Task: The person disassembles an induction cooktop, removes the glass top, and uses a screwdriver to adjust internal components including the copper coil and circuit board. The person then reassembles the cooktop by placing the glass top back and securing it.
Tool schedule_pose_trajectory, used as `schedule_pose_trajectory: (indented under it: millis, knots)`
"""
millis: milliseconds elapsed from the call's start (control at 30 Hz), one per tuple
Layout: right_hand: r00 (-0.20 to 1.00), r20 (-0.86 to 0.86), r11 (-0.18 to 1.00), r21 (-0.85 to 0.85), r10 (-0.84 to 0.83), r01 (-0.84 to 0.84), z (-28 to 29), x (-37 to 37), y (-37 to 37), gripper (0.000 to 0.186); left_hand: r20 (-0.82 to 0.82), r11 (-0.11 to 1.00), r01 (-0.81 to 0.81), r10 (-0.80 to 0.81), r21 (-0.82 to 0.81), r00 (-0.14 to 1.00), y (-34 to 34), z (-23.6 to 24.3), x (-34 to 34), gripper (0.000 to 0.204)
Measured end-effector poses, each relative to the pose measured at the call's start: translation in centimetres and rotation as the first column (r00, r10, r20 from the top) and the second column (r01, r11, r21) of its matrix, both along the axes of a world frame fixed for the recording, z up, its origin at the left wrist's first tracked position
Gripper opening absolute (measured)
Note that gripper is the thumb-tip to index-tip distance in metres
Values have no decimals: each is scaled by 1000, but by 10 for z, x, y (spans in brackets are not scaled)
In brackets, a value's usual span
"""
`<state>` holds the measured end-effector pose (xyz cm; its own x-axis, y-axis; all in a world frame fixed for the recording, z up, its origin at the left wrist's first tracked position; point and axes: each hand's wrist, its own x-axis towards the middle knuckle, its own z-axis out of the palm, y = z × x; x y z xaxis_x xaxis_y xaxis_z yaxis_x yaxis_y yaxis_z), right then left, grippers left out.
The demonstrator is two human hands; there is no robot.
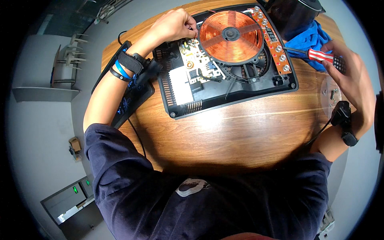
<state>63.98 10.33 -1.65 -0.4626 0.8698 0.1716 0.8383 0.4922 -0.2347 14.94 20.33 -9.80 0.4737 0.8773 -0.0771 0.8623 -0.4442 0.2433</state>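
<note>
An opened induction cooker base (pixel 240 90) lies on the wooden table, its round copper coil (pixel 216 36) uppermost. Left of the coil is a pale circuit board (pixel 190 56) with a white finned heat sink (pixel 180 86). My left hand (pixel 174 26) is closed in a pinch at the coil's left edge, above the board; whatever its fingertips hold is hidden. To the right, my right hand (pixel 352 72) grips a screwdriver (pixel 320 55) with a red-and-white striped handle. Its shaft points left toward the orange control strip (pixel 276 48) with its display and buttons.
A blue cloth (pixel 310 38) lies bunched at the back right, beside a dark kettle-like vessel (pixel 294 16). Small screws sit in a clear round dish (pixel 330 96) below my right hand. A black glossy panel (pixel 132 100) with blue patterns lies under my left forearm; a black cable (pixel 138 138) trails from it.
</note>
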Motion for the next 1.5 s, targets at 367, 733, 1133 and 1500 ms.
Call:
schedule_pose_trajectory:
  millis: [367,733,1133,1500]
  knots:
    - [969,-10,959,-143,-248,244,11,-15,-16,32,-106,999,52,-52,-4,993,9,4,6,13]
    - [960,84,946,-167,-268,279,5,-6,-8,32,-108,982,170,-178,-78,978,20,9,11,37]
    - [994,75,997,-30,-75,78,-12,5,-1,24,-231,986,20,-58,-164,971,7,41,37,16]
    - [982,128,983,-98,-142,155,-6,-9,-3,31,-260,988,152,-152,-21,954,6,29,29,20]
